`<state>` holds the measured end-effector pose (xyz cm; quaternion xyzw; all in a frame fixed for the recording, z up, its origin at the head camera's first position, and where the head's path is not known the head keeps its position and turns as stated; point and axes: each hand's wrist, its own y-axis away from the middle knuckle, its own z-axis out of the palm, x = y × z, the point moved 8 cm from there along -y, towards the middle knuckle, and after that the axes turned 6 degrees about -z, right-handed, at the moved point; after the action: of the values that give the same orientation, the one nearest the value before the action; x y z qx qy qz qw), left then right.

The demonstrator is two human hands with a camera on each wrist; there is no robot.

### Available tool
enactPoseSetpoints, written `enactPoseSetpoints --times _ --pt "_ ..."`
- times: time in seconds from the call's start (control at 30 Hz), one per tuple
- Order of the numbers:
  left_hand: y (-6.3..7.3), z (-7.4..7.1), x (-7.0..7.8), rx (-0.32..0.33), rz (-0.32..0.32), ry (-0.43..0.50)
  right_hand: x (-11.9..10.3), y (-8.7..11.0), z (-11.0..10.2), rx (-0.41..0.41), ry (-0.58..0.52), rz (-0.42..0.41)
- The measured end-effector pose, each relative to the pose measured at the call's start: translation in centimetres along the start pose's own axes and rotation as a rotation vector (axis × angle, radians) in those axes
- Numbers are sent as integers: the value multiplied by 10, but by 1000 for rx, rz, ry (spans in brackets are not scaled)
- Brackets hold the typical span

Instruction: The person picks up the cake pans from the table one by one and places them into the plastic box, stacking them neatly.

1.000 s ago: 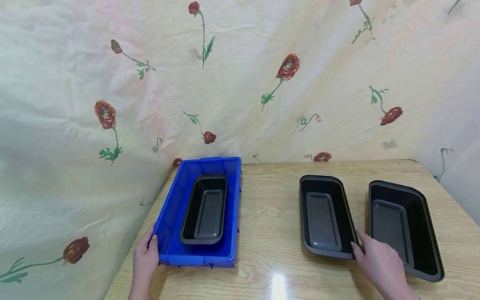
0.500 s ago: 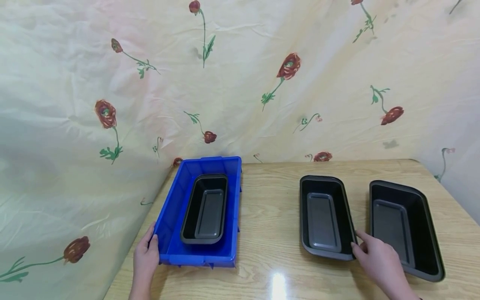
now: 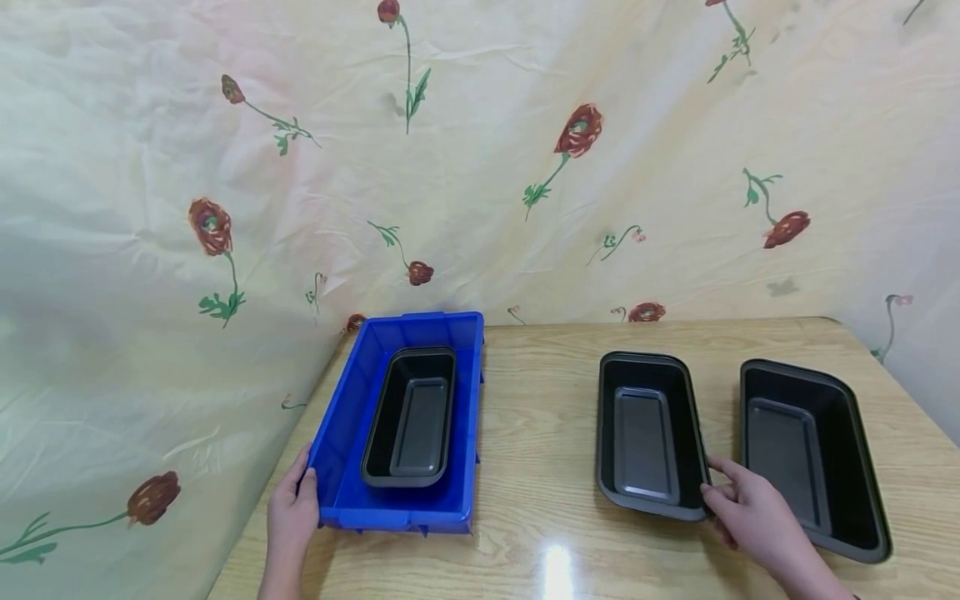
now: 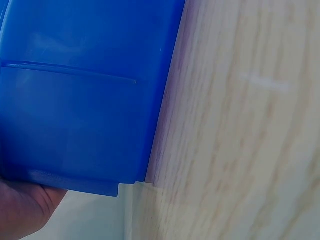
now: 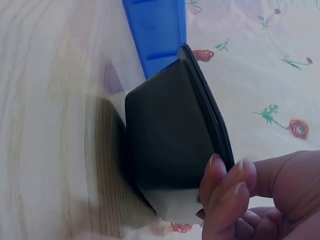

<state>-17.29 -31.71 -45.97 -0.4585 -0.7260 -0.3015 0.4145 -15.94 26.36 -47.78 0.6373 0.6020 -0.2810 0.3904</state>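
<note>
On the person's left, a tray [image 3: 468, 392] is lying on the table [image 3: 540, 400], and a small pan [image 3: 408, 417] is sitting inside it. The left hand [image 3: 292, 504] is gripping the tray's left side, towards its near corner. Well to the right of the tray, the middle pan [image 3: 648, 437] is having its near right corner held by the right hand [image 3: 750, 508]. Just beyond, the far-right pan [image 3: 810, 454] is standing near the table's right side. Behind everything, and along the left, a sheet [image 3: 480, 167] is hanging.
</note>
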Motion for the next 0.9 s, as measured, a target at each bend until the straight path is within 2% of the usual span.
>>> enactPoseSetpoints --times 0.2,0.57,0.7,0.9 --pt "0 0 0 -2 -3 3 -1 0 1 -27 -109 -1" --pt "0 -1 1 8 16 14 -4 -1 1 -50 -180 -17" --pt "0 -1 0 1 11 13 -5 -2 2 -72 -222 -39" --pt "-1 0 -1 -14 2 0 -3 -2 4 -93 -262 -25"
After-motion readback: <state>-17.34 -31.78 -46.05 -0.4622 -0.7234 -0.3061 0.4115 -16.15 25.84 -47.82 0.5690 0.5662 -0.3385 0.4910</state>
